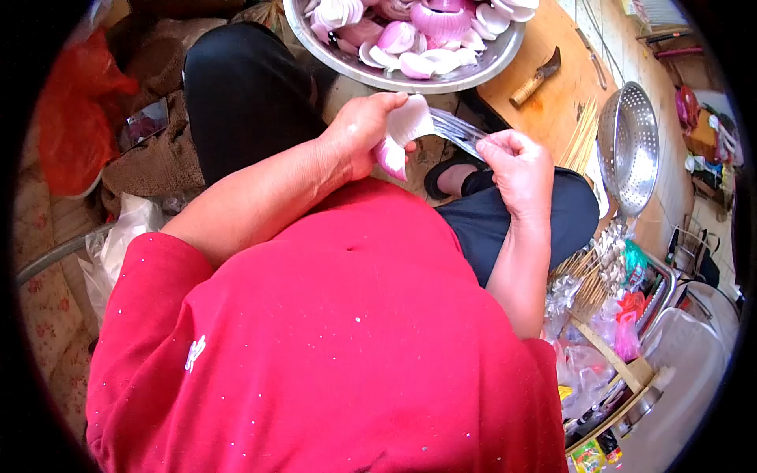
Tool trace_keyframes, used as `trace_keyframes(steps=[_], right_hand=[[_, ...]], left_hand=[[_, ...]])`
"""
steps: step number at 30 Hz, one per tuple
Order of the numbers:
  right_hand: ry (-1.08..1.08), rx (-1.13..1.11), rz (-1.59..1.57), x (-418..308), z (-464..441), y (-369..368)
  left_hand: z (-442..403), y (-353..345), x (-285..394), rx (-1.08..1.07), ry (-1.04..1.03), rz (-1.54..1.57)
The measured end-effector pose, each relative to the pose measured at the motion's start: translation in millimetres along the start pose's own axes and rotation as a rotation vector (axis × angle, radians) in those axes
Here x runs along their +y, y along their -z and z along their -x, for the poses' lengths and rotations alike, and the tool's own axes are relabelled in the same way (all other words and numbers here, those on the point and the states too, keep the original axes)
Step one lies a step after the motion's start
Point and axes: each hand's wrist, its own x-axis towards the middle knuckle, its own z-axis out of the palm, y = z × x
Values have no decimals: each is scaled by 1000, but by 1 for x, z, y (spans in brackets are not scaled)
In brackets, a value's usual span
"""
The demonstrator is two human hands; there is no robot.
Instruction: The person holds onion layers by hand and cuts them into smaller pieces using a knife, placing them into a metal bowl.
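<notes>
Pale white and purple onion pieces (410, 120) are gripped in my left hand (361, 130), its thumb on top and fingers curled beneath. A shiny, see-through film (456, 128) stretches from the onion to my right hand (518, 169). The thumb and forefinger of that hand pinch its far end. Just beyond both hands stands a metal bowl (378, 76) with many cut onion pieces (441, 27) in it.
On the wooden board (505, 75) at right lies a wooden-handled knife (536, 77). Bamboo skewers (582, 135) and a metal colander (631, 142) are beside it. Loaded skewers (595, 268) lie lower right. A red plastic bag (75, 118) is at left.
</notes>
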Motion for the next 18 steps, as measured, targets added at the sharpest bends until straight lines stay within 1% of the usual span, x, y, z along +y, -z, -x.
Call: trace_keyframes(steps=[2, 3, 5, 7, 9, 10, 13, 14, 15, 17, 18], right_hand=[[-21, 11, -33, 5, 1, 0], [15, 27, -43, 0, -5, 3], [28, 62, -105, 3, -3, 5], [13, 72, -91, 3, -2, 9], [-22, 32, -144, 13, -4, 8], [8, -16, -143, 18, -5, 5], [57, -153, 50, 17, -2, -5], [121, -194, 151, 28, -7, -10], [131, -180, 291, 18, -3, -12], [179, -199, 414, 15, -1, -15], [181, -198, 411, 18, -3, -16]], left_hand=[[2, -2, -1, 83, 29, 31], [2, -5, 11, 74, -9, 18], [4, -4, 10, 105, -15, 46], [4, -3, 9, 118, -21, 42], [4, -3, 12, 131, -30, 34], [6, -3, 14, 113, -47, 38], [5, -5, 21, 83, -93, 71], [4, -5, 25, 73, -118, 103], [4, -4, 29, 75, -123, 99], [4, -3, 39, 22, -150, 116], [6, -3, 46, 5, -168, 114]])
